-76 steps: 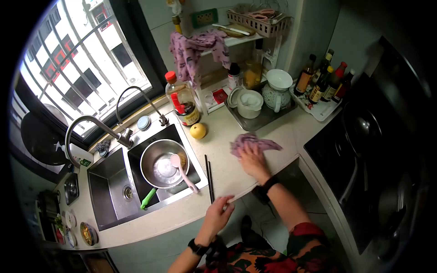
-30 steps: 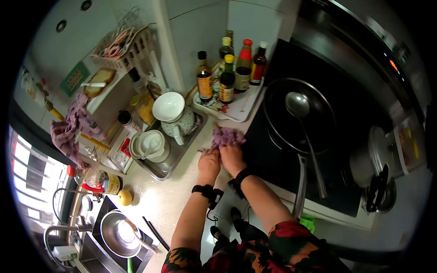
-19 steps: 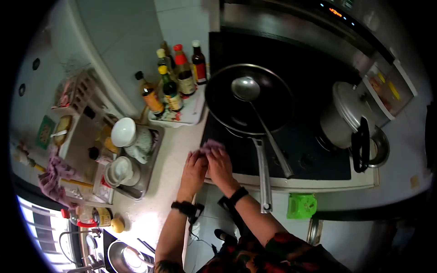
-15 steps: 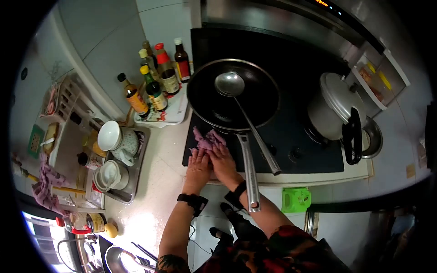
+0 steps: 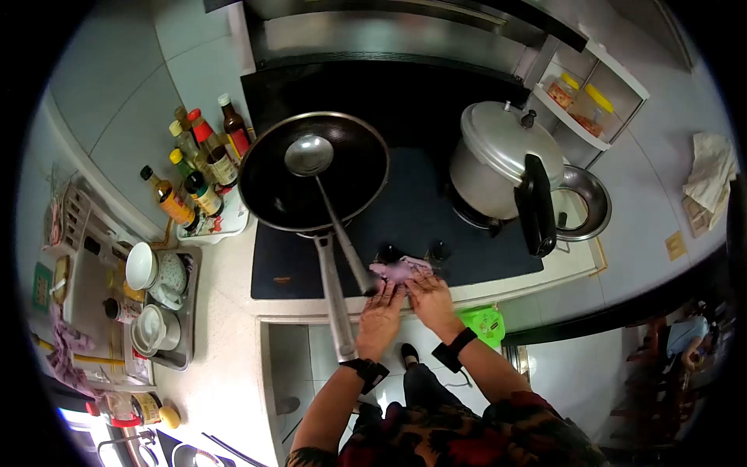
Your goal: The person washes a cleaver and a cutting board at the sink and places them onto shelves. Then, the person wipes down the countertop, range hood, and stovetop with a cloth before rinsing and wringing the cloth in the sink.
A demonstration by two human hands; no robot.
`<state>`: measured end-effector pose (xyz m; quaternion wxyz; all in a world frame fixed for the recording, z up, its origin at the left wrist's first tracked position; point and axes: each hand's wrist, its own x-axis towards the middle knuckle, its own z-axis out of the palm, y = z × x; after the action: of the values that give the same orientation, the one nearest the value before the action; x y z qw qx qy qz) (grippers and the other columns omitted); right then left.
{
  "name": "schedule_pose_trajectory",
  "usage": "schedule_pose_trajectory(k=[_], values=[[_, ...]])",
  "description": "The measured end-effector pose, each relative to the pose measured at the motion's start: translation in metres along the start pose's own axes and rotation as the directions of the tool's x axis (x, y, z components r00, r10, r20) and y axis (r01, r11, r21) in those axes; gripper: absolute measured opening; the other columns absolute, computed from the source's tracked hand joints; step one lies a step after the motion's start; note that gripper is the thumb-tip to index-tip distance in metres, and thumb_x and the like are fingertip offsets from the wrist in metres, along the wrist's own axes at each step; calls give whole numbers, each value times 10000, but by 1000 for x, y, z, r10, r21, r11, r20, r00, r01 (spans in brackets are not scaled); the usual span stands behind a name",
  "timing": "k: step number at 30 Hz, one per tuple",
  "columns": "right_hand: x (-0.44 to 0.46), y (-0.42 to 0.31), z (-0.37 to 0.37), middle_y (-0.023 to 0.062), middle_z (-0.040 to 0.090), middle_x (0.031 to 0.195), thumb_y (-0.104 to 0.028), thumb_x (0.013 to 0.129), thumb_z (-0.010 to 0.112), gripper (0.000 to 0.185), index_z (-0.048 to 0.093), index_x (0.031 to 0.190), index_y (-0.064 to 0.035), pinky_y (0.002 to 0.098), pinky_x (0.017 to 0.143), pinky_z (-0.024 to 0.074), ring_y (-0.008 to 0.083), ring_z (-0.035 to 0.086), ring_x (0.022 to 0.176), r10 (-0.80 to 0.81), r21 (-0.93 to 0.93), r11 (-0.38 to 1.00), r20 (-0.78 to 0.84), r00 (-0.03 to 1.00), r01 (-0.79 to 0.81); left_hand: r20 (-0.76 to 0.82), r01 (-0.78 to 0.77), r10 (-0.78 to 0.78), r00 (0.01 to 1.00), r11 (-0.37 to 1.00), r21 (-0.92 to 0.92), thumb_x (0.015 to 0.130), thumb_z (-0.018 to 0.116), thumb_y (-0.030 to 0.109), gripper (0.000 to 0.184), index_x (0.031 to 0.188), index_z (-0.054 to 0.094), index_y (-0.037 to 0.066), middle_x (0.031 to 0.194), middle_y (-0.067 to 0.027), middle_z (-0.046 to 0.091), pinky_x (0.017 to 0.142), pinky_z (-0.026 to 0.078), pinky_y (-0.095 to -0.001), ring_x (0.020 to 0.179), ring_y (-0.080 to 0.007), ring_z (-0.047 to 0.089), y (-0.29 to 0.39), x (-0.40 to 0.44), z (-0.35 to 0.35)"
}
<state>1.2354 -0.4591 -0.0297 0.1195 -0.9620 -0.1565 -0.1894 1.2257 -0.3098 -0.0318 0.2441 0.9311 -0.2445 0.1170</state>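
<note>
A crumpled purple cloth [image 5: 397, 270] lies on the black cooktop [image 5: 498, 268] near its front edge, by the control knobs. My right hand [image 5: 433, 303] presses on the cloth, its fingers laid over the right part and gripping it. Beside it, my left hand [image 5: 380, 319] has its fingers stretched out, with the tips touching the cloth's near edge. A ladle [image 5: 310, 156] rests in the black wok [image 5: 257, 183], and its handle slants down close to my left fingers. The wok's long metal handle [image 5: 334, 300] sticks out over the counter edge, left of my left hand.
A pressure cooker [image 5: 498, 175] stands on the right burner, with a metal bowl [image 5: 595, 206] beside it. Several sauce bottles [image 5: 204, 194] stand on a tray at the left. Bowls [image 5: 142, 267] sit in a metal tray [image 5: 187, 342]. A green bin [image 5: 484, 325] is below the counter.
Both hands and the cloth have moved right along the cooktop's front, from left of the wok handle to right of it. The view has shifted to the right.
</note>
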Motion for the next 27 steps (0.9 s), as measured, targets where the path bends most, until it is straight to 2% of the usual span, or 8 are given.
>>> schedule_pose_trajectory(k=[5, 7, 13, 17, 19, 21, 24, 27], values=[[-2, 30, -6, 94, 549, 1099, -97, 674, 560, 323, 592, 994, -66, 382, 803, 393, 256, 508, 1008, -111, 128, 985, -30, 993, 114, 26, 118, -118, 993, 993, -14, 744, 502, 66, 343, 1086, 523, 88, 1201, -140, 475, 972, 318, -405, 1138, -313, 426, 25, 27, 23], [-13, 55, -26, 89, 563, 1060, -72, 656, 571, 330, 595, 985, -72, 376, 817, 392, 255, 511, 1010, -102, 197, 975, -16, 995, 103, 112, 2, 6, 994, 998, -67, 743, 491, 65, 308, 1048, 535, 85, 1203, -143, 468, 965, 321, -420, 1138, -326, 421, 39, 30, 35], [-90, 193, -36, 76, 546, 1066, -114, 680, 563, 273, 577, 947, -60, 403, 787, 355, 261, 499, 989, 325, 164, 933, -1, 946, -321, 98, -230, 250, 963, 957, -178, 751, 453, 89, 339, 1080, 526, 53, 1187, -175, 470, 968, 311, -433, 1152, -321, 408, 134, 100, 103], [-65, 237, -66, 91, 569, 1014, -132, 683, 571, 322, 571, 996, -56, 422, 721, 360, 289, 511, 880, 202, -165, 963, -66, 977, -211, 152, -218, 266, 952, 937, -275, 770, 459, 151, 399, 1138, 483, -2, 1190, -207, 446, 997, 260, -425, 1174, -355, 361, 164, 155, 109], [-75, 240, -49, 122, 555, 1028, -116, 749, 537, 263, 573, 999, -46, 402, 717, 387, 296, 519, 895, 507, 238, 828, 67, 859, -507, 357, 5, 201, 912, 866, -500, 771, 464, 206, 429, 1130, 488, -27, 1184, -218, 446, 1011, 227, -416, 1164, -367, 366, 170, 164, 100], [-69, 224, -42, 143, 543, 1042, -108, 788, 516, 228, 574, 998, -39, 390, 723, 404, 304, 522, 899, 618, 459, 634, 184, 764, -623, 216, -128, 220, 951, 919, -373, 759, 468, 236, 421, 1089, 526, -20, 1174, -218, 454, 1007, 215, -433, 1163, -354, 370, 162, 141, 118], [-41, 168, -24, 178, 547, 985, -117, 827, 489, 206, 571, 988, -17, 374, 756, 416, 308, 526, 891, 332, 639, 753, -160, 929, -159, 311, -284, 206, 928, 930, 233, 731, 517, 204, 335, 1023, 577, 52, 1126, -123, 519, 1000, 205, -482, 1110, -298, 424, 132, 122, 105], [33, 136, -52, 189, 596, 824, -25, 718, 512, 229, 627, 912, -70, 406, 716, 444, 354, 554, 821, 349, 369, 870, 10, 937, -327, 378, -273, 124, 917, 887, 372, 759, 491, 205, 347, 1060, 557, 47, 1155, -128, 509, 996, 207, -490, 1152, -287, 397, 95, 155, 63]])
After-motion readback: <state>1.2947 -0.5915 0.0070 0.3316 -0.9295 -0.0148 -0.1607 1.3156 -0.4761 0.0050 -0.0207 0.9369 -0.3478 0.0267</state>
